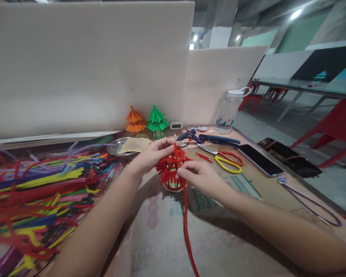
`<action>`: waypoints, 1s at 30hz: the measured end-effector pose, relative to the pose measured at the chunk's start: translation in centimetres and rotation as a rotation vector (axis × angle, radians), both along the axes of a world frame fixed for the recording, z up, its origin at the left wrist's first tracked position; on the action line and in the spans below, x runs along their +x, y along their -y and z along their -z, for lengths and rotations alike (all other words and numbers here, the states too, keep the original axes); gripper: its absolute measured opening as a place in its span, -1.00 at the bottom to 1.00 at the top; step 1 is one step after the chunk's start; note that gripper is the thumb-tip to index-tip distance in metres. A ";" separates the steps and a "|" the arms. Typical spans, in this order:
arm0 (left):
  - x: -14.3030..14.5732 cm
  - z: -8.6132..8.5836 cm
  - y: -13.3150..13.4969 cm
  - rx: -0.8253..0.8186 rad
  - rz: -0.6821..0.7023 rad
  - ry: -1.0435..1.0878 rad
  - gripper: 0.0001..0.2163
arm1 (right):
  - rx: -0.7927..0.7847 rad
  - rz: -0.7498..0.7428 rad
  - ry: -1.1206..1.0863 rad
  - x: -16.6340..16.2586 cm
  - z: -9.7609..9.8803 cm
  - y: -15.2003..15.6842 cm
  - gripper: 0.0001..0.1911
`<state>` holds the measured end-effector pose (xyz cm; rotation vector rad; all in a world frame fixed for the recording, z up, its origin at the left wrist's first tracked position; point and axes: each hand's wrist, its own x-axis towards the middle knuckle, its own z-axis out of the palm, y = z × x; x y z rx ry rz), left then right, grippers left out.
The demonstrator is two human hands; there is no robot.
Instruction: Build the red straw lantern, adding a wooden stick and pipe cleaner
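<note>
A small red tiered tower [173,179] made of pipe cleaners stands on the table in front of me, with a pale stick poking up at its top. At that top, my left hand [157,154] is closed, its fingers pinching the tower near the stick. Lower down on the right side, my right hand [197,175] pinches a long red pipe cleaner [186,227], which runs up along the tower and trails down toward the table's near edge. My fingers cover part of the tower.
Loose coloured pipe cleaners [46,184] pile up at left. Behind stand orange [135,122] and green [157,122] towers. At right lie a glue gun [188,135], scissors [226,159], a phone [261,159] and a cord loop [311,204]; a water bottle [227,111] stands behind.
</note>
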<state>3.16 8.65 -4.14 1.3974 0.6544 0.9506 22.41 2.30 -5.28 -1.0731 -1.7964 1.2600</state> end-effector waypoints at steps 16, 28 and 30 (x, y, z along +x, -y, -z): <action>0.1 0.0 -0.1 -0.017 0.007 0.032 -0.60 | -0.007 0.009 0.030 0.1 0.2 -0.4 -0.67; -0.7 0.2 -0.4 0.053 -0.001 -0.054 -0.59 | 0.128 0.010 0.355 2.3 -2.0 -0.8 -0.55; -1.3 -0.1 -0.4 0.107 -0.012 -0.133 -0.55 | 0.275 0.099 0.341 3.0 -2.7 -1.2 -0.58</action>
